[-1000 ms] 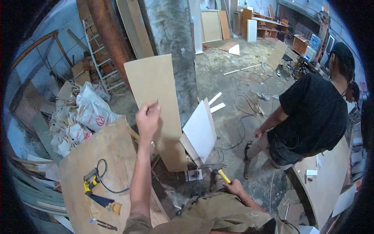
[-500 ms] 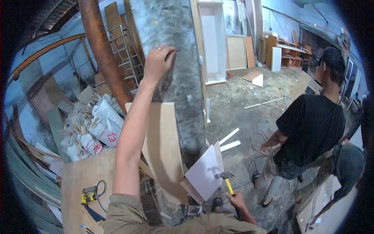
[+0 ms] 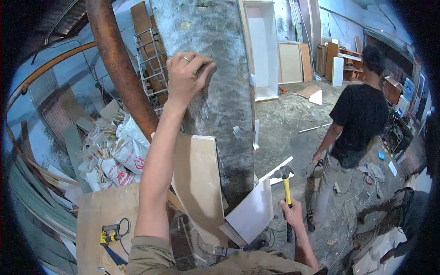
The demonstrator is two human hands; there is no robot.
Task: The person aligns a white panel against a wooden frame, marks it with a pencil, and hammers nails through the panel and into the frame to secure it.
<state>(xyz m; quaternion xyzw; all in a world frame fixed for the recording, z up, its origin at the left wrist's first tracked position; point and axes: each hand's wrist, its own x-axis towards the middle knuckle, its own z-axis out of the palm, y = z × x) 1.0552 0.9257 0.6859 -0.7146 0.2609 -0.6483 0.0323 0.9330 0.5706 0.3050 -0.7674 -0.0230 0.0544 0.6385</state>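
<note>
My left hand (image 3: 185, 78) is raised against the rough grey pillar (image 3: 208, 27), thumb and fingers pinched together; what sits between the tips is too small to make out. Lower down at the right, my right hand (image 3: 294, 214) is closed around the handle of a claw hammer (image 3: 287, 189) with a yellow and black grip, head up. Below my left hand, a tall pale wooden panel (image 3: 197, 178) leans against the pillar. A white board (image 3: 251, 211) stands tilted beside it, near the hammer.
A yellow and black power tool (image 3: 109, 234) lies on a wooden sheet (image 3: 94, 206). White sacks (image 3: 126, 153), a rusty pipe (image 3: 121, 64) and a ladder (image 3: 149, 62) stand left. Right, one person (image 3: 360, 114) in black stands near floor cables; another (image 3: 415, 215) bends over a white panel.
My right hand has lifted the hammer up and to the right. My left hand stays pinched at the pillar. The person in black has moved farther off, and the view has shifted.
</note>
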